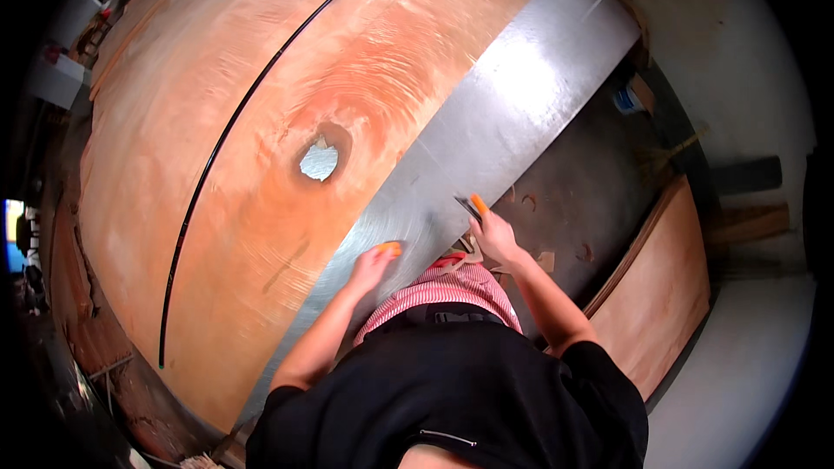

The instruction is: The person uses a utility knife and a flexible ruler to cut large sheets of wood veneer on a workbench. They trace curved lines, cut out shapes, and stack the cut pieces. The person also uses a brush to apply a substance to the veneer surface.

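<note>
A large sheet of wood veneer (252,234) with an orange-brown grain lies across a shiny metal tabletop (434,165). Through a ragged knot hole in the veneer, pale silvery material shows. My right hand (495,239) is closed around a slim dark knife-like tool (467,208), held just past the metal table's near edge; orange covering shows on a finger. My left hand (373,267) is over the metal strip near my body, its fingers curled together with orange coverings on the tips. Whether anything is inside that hand is hidden.
A long thin black rod (230,126) curves over the veneer. To the right, a stack of wood sheets (660,282) leans by a pale wall (738,52). Veneer scraps (546,262) lie near my right arm, and a blue-and-white container (629,101) stands farther off.
</note>
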A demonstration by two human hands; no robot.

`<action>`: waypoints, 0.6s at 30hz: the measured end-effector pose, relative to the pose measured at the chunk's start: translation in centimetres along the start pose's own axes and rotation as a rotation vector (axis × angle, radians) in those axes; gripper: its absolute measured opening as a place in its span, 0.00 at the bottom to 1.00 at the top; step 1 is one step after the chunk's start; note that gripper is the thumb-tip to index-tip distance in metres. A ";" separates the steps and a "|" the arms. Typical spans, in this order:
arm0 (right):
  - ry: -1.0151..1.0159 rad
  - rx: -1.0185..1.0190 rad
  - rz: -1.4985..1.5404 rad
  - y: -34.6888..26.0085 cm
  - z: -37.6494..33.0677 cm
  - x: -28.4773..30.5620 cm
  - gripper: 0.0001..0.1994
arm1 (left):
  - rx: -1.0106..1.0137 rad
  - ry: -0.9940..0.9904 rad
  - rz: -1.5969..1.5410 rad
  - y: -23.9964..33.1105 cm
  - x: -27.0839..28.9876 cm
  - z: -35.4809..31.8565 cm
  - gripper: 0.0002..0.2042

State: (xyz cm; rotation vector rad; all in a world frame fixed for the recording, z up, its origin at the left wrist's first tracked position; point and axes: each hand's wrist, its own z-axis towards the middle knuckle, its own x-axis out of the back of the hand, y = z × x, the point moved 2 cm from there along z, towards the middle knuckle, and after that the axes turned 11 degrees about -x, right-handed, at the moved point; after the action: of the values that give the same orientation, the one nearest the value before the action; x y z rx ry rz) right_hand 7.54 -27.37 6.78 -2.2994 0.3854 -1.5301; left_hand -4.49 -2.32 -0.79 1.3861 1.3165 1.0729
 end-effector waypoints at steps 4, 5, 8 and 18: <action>0.043 0.208 -0.169 -1.2 10.2 -1.1 0.14 | 0.393 0.242 -0.404 2.0 1.9 -1.4 0.26; 0.038 0.244 -0.201 -2.1 12.0 -1.3 0.12 | 0.443 0.284 -0.506 1.6 2.0 -1.7 0.27; 0.043 0.321 -0.228 -4.6 15.4 -1.3 0.08 | 0.549 0.364 -0.841 0.3 1.8 -2.4 0.31; -0.153 0.041 0.523 -1.8 22.7 1.1 0.14 | 0.025 1.446 -1.202 -4.2 6.2 -5.2 0.17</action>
State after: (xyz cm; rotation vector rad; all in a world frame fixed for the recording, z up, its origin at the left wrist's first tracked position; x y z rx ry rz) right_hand 28.98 -23.03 0.42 -2.0447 0.8261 -1.0857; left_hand -10.13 4.16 -3.85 -0.6010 2.5586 1.0427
